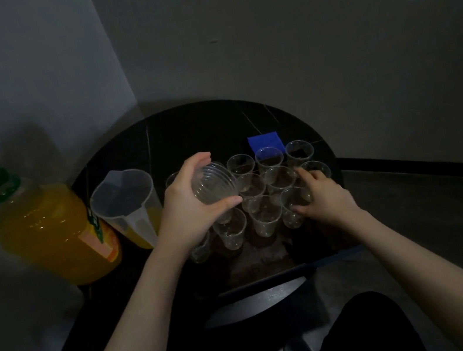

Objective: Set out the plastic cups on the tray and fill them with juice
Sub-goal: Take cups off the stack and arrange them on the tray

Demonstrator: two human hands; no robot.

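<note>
Far left: big juice bottle (48,229), green cap, orange juice up near the shoulder. Just beside it on the round dark table (196,125): clear plastic pitcher (127,206), a little orange juice low inside. On the tray (272,276): empty clear cups (262,216), upright, crowded in rows, rims touching or nearly so. Behind them, a blue cloth (266,142).

Left hand (185,202) raised over the tray's left side, fingers and thumb wrapped around a stack of nested cups (215,186), tilted on its side. Right hand (325,196) low at the right, fingertips pinching the rim of the front-right cup (294,206) standing on the tray.
</note>
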